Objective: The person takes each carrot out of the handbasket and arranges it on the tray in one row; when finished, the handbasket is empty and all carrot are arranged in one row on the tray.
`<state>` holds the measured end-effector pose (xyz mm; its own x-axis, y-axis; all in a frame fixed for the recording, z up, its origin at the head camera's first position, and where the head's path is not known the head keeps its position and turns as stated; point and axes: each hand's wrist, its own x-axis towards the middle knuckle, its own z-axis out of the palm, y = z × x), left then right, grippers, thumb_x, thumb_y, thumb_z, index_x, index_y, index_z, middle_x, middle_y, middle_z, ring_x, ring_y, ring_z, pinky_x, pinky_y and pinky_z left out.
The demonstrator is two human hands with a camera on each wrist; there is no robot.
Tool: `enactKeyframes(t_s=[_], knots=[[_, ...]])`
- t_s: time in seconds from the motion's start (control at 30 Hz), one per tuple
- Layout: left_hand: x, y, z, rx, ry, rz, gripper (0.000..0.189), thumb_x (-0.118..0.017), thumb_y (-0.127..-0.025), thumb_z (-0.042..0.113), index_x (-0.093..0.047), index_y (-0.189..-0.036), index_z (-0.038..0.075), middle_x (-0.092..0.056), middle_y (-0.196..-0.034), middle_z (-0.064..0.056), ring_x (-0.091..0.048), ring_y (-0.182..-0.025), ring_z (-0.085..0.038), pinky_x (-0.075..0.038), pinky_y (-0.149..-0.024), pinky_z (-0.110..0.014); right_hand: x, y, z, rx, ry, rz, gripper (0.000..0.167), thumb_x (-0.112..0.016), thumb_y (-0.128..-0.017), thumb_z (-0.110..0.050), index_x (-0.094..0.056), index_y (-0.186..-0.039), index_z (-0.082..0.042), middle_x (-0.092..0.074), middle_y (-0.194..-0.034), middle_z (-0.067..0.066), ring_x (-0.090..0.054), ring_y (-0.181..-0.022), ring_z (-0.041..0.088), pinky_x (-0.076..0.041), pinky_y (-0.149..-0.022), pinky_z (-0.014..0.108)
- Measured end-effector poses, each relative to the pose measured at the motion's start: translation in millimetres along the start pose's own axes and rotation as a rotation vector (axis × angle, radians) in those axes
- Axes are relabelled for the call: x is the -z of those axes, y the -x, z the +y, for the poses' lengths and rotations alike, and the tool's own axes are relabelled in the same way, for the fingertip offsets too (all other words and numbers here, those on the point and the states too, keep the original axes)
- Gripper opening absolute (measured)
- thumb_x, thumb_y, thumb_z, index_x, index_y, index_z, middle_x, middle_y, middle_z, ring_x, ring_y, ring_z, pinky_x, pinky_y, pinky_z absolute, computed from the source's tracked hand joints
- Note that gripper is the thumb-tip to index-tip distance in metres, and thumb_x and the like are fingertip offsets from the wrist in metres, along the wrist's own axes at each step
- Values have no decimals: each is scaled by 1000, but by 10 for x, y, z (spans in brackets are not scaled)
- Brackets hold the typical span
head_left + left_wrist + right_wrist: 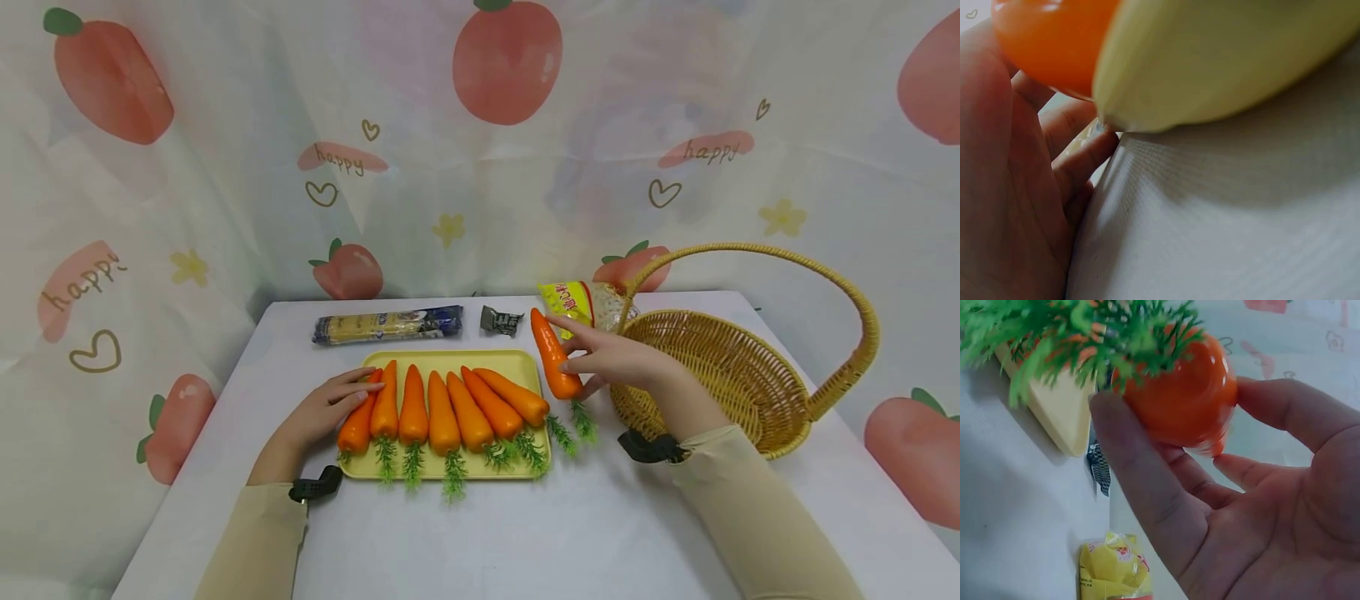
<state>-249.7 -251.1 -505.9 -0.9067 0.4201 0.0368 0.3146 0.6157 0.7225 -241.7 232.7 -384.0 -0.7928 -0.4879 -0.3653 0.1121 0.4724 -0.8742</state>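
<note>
My right hand (611,358) holds an orange carrot (553,354) with green leaves between thumb and fingers, just right of the tray. In the right wrist view, this carrot (1179,394) shows its thick leafy end toward the camera. A yellow tray (442,358) bears several more carrots (442,417) in a row, tips to the back and leaves to the front. My left hand (322,408) lies at the tray's left edge, fingers reaching over the leftmost carrot (356,429). In the left wrist view, its fingers lie beside the tray's rim (1210,69), under the carrot (1054,44).
A wicker basket (750,400) with a tall handle stands at the right, behind my right forearm. Along the back lie a long pasta packet (388,325), a small dark packet (500,321) and a yellow bag (573,300). A printed curtain (420,208) hangs behind the table.
</note>
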Motion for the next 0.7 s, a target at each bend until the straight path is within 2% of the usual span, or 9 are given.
enactKeyframes(t_s=[0.27, 0.43, 0.7], knots=[[6, -3, 5, -2, 0, -4, 37, -49, -102, 45, -65, -132, 30, -40, -157, -1, -31, -147, -35, -21, -117, -64, -31, -150, -23, -34, 95, 8, 73, -58, -99, -17, -19, -157, -39, -40, -146, 23, -63, -108, 29, -60, -83, 50], [6, -5, 19, 0, 8, -3, 37, -50, -102, 44, -65, -133, 30, -40, -157, -2, -31, -147, -36, -20, -118, -65, -68, -241, -43, -57, 158, -2, 70, -55, -98, -17, -21, -158, -31, -44, -145, 24, -62, -108, 29, -61, -79, 43], [4, -4, 21, -8, 3, -4, 36, -49, -103, 42, -64, -133, 30, -40, -157, -3, -31, -147, -37, -20, -117, -65, -154, -386, -32, -120, 147, -13, 63, -54, -99, -16, -29, -156, -26, -46, -143, 23, -62, -103, 26, -60, -76, 39]])
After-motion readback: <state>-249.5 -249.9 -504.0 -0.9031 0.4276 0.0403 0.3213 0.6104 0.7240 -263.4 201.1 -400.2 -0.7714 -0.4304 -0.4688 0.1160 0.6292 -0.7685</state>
